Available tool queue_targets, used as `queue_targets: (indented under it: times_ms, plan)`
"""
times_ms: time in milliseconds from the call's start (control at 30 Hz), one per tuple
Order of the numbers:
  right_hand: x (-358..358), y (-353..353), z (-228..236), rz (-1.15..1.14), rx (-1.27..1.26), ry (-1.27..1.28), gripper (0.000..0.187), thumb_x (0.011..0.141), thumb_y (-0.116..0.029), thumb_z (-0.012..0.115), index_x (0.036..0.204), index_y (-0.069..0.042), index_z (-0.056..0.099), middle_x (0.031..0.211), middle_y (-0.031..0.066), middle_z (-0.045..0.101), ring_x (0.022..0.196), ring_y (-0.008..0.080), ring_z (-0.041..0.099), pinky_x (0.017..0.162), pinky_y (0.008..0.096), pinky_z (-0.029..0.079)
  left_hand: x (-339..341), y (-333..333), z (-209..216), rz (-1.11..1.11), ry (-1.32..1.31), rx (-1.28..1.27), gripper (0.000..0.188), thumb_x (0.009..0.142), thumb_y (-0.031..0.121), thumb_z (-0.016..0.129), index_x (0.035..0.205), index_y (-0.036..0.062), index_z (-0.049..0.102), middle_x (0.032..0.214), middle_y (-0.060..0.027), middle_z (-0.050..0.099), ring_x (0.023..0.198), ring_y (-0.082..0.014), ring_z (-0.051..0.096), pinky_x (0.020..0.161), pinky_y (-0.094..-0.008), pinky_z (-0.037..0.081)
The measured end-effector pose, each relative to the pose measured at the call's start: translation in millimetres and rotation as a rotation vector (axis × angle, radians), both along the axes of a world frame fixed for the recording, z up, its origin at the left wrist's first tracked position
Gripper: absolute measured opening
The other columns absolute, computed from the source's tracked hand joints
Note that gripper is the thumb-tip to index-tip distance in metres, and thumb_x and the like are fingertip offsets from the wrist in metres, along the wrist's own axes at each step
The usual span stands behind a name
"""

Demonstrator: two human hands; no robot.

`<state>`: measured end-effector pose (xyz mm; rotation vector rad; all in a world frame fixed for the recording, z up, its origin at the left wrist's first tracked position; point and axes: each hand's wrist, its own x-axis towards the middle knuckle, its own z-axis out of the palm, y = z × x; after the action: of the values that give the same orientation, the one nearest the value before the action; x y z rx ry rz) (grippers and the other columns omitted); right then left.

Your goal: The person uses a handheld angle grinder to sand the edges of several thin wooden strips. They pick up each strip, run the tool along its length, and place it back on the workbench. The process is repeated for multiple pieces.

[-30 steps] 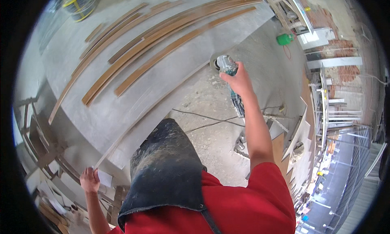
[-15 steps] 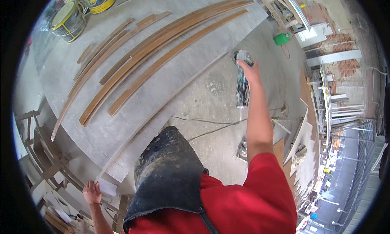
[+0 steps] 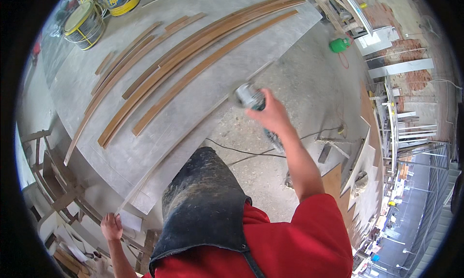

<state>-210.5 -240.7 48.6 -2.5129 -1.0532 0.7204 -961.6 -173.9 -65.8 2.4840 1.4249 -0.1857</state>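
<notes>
A thin pale strip (image 3: 194, 127) runs along the near edge of the grey tabletop (image 3: 104, 168), from lower left to upper right. My left hand (image 3: 111, 227) is closed on its lower-left end. My right hand (image 3: 271, 113) grips an angle grinder (image 3: 250, 96), whose blurred head lies over the strip toward its far end. Whether the disc touches the strip cannot be made out. Part of the grinder's body is hidden behind my hand and wrist. Several brown wooden strips (image 3: 176, 75) of differing lengths lie on the tabletop beyond the pale one.
Yellow and black buckets (image 3: 119, 0) stand at the far left. A dark cable (image 3: 261, 155) crosses the dusty floor below the grinder. A green container (image 3: 339, 44) sits at the far right. Wooden framing (image 3: 63, 193) and offcuts fill the lower left; boards (image 3: 332, 181) lie at right.
My right hand has swung the grinder leftward and down from over the floor to the pale strip, turning it. My left hand stays on the strip's end.
</notes>
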Motion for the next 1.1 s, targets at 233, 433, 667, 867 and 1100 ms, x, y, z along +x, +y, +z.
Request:
queue_targets:
  times_ms: [233,433,667,867,1100]
  plan:
    - [148.5,7.5,-38.1,-0.433,0.248,-0.077,0.081,0.075,-0.043,0.087,0.132,0.005,0.056,0.122,0.0253,0.071,0.112,0.0378,0.070,0.096,0.0447,0.054,1.0,3.4,0.5,0.085,-0.029,-0.108,0.028,0.098,0.029,0.064,0.089,0.0038,0.059,0.082,-0.0201,0.064,0.079,-0.0471,0.062,0.071,-0.0558,0.049]
    - [104.3,-9.0,-45.7,-0.597,0.523,0.080,0.084,0.076,-0.041,0.088,0.137,0.005,0.054,0.124,0.0230,0.069,0.114,0.0335,0.068,0.097,0.0438,0.053,47.2,21.9,51.0,0.232,0.035,-0.201,0.038,0.092,0.035,0.072,0.079,0.0009,0.062,0.079,-0.0239,0.065,0.081,-0.0478,0.064,0.071,-0.0539,0.049]
    - [-49.6,-8.9,-16.5,-0.058,0.169,0.050,0.085,0.077,-0.041,0.087,0.145,-0.008,0.048,0.124,0.0230,0.071,0.115,0.0397,0.069,0.098,0.0460,0.054,42.7,35.6,42.0,0.236,-0.019,-0.351,0.054,0.094,0.048,0.070,0.077,-0.0024,0.063,0.074,-0.0281,0.060,0.075,-0.0513,0.061,0.065,-0.0534,0.047]
    - [-131.6,12.1,9.6,0.384,-0.042,0.089,0.085,0.079,-0.041,0.084,0.147,-0.009,0.046,0.119,0.0244,0.072,0.109,0.0416,0.071,0.093,0.0470,0.056,28.5,46.6,23.3,0.141,0.013,-0.270,0.057,0.095,0.051,0.069,0.074,-0.0011,0.060,0.072,-0.0285,0.060,0.074,-0.0517,0.061,0.063,-0.0560,0.046]
    - [-59.8,26.4,22.2,0.091,-0.096,0.016,0.082,0.076,-0.044,0.083,0.141,-0.006,0.049,0.120,0.0266,0.071,0.112,0.0431,0.070,0.095,0.0487,0.056,20.9,42.3,22.4,0.134,0.046,-0.165,0.058,0.094,0.053,0.069,0.072,0.0005,0.057,0.071,-0.0264,0.061,0.074,-0.0514,0.061,0.064,-0.0569,0.047]
